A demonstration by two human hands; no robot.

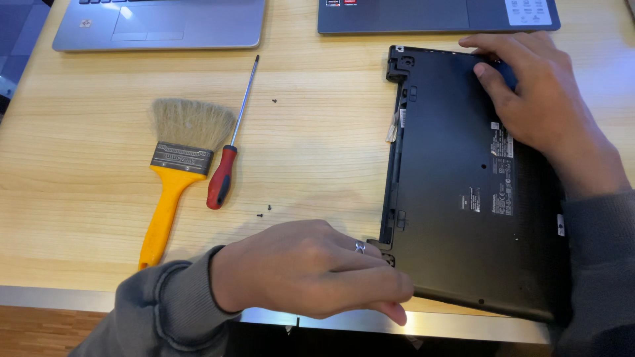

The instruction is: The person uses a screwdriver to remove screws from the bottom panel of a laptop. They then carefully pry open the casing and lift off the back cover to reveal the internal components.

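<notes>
A black laptop (463,192) lies upside down on the wooden table, its bottom cover facing up. My left hand (311,271) rests at the near left corner of the laptop, fingers curled against the edge by the hinge. My right hand (536,92) lies flat on the far right part of the bottom cover, fingertips near the far edge. A screwdriver (228,152) with a red handle lies to the left of the laptop. Beside it lies a paintbrush (175,165) with a yellow handle. A few tiny black screws (264,211) sit loose on the table.
A silver laptop (165,23) stands at the far left and a dark grey laptop (436,14) at the far middle. The table's metal front edge (53,299) runs just below my left hand. One more screw (274,101) lies near the screwdriver's shaft.
</notes>
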